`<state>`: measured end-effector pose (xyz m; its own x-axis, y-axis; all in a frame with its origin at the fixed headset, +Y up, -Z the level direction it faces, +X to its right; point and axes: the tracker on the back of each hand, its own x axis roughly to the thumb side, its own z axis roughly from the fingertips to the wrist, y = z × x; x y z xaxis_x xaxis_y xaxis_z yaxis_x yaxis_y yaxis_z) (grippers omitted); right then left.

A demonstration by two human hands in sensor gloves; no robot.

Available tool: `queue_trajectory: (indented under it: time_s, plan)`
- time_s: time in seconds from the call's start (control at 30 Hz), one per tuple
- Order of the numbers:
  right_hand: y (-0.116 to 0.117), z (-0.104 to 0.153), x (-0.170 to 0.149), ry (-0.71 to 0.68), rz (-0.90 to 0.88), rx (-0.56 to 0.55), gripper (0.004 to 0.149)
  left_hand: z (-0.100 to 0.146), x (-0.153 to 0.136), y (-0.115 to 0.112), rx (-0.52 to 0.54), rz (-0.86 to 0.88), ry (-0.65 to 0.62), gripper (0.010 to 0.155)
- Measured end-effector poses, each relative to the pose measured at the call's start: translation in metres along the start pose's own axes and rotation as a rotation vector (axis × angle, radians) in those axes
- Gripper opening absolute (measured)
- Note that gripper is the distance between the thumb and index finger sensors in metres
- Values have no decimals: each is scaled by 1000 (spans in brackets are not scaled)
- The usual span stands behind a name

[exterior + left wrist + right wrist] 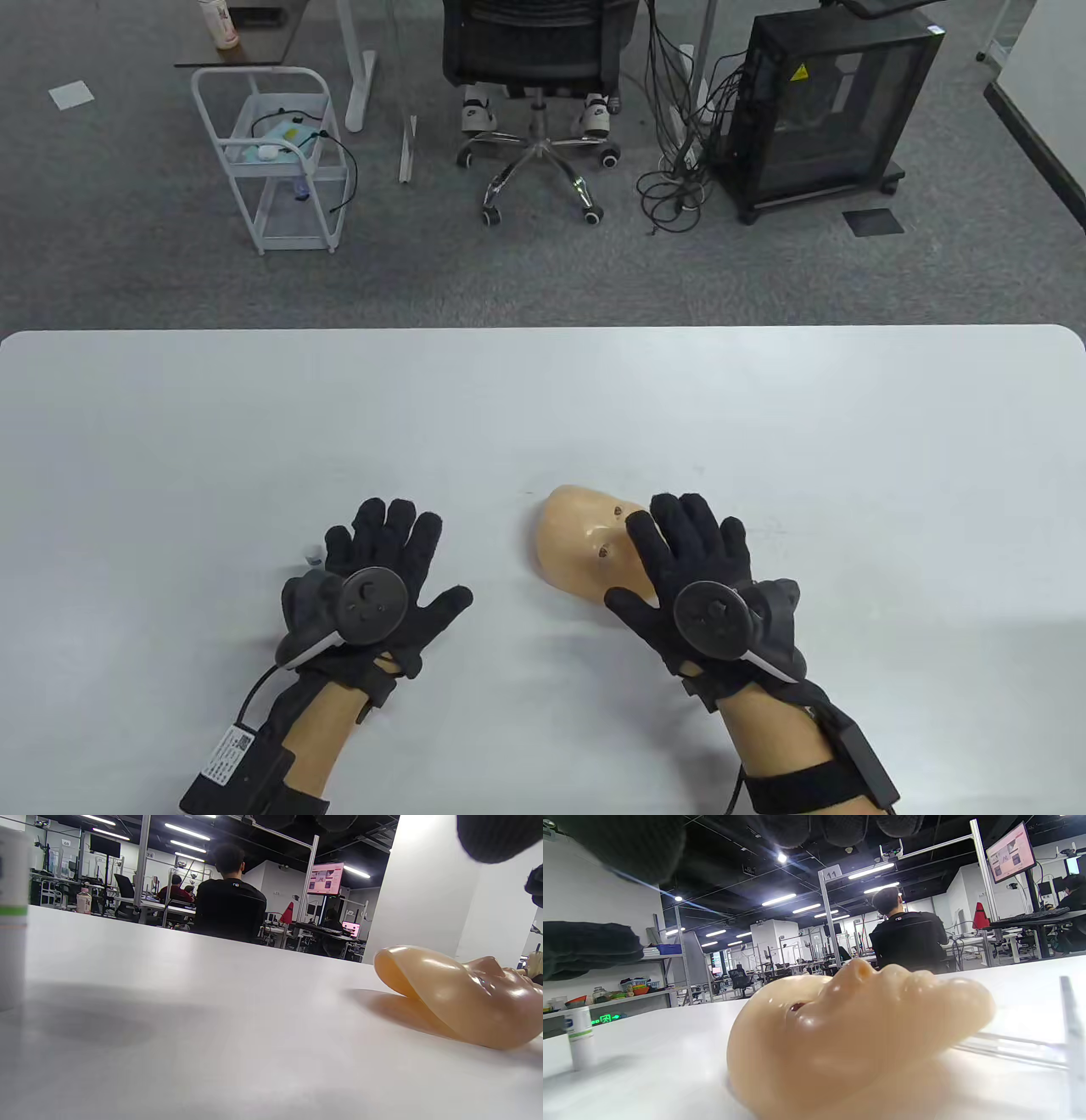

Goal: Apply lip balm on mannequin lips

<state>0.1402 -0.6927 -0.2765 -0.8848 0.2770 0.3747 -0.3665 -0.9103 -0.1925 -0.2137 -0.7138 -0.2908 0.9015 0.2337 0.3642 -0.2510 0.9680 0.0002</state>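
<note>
1. Mannequin face (857, 1035): glossy, smooth, rubbery-looking plastic.
2. Worktop (543, 407): smooth, matt white, faint sheen.
3. Gloves on left hand (373, 586) and right hand (704, 577): fuzzy black cloth.
4. Lip balm tube (580, 1037): smooth white plastic.

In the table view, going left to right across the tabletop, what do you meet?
lip balm tube → left hand → mannequin face → right hand, whose fingers lie over the face's right part.
</note>
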Motion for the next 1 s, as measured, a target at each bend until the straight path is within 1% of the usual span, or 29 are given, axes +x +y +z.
queue_trajectory:
  time_s: [0.23,0.33,0.5,0.63,0.8,0.87,1.0]
  plan:
    - [1,0,-1,6,-13,8,87,-1,1,-1,-11,-9,-6,88]
    - [1,0,-2,6,-17,11,86,-1,-4,2,4,5,-5,87]
    - [2,-1,-2,5,-29,27,86,-2,-9,4,2,42,-9,85]
    - [6,-2,-2,-4,-53,51,85,-1,-10,4,-11,39,-1,85]
    - [9,-5,2,-30,-50,51,84,2,-7,10,17,34,-8,84]
    - [9,-10,4,-47,-55,48,82,2,-6,11,17,38,-12,84]
    - [12,-26,12,-91,-116,116,79,2,-3,14,23,35,-20,84]
